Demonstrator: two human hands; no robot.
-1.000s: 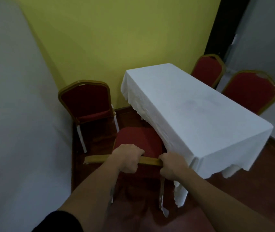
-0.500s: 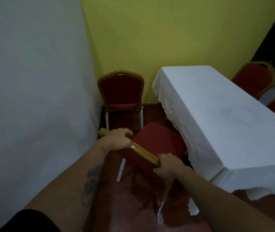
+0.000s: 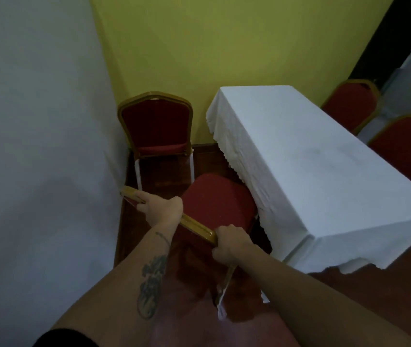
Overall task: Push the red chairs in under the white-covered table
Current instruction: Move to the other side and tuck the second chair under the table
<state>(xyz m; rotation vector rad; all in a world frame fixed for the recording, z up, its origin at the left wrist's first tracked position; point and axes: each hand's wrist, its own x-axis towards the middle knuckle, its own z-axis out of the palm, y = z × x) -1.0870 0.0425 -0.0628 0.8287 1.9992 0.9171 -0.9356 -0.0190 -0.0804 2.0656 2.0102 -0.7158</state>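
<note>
Both hands grip the gold top rail of a red chair (image 3: pixel 218 199) just below me. My left hand (image 3: pixel 164 209) holds the rail's left part and my right hand (image 3: pixel 232 242) clasps its right end. The chair's seat points toward the long side of the white-covered table (image 3: pixel 324 171), its front edge touching the hanging cloth. A second red chair (image 3: pixel 155 126) stands in the corner, facing me, beside the table's short end. Two more red chairs (image 3: pixel 352 106) (image 3: pixel 409 149) stand along the table's far long side.
A white wall (image 3: pixel 36 146) runs close on the left and a yellow wall (image 3: pixel 224 41) stands behind the table. The floor is dark red-brown wood. A dark doorway opens at the upper right.
The held chair has turned clockwise, its rail now slanting and its seat angled toward the table. My view has swung left and come closer. Both hands keep their grip.
</note>
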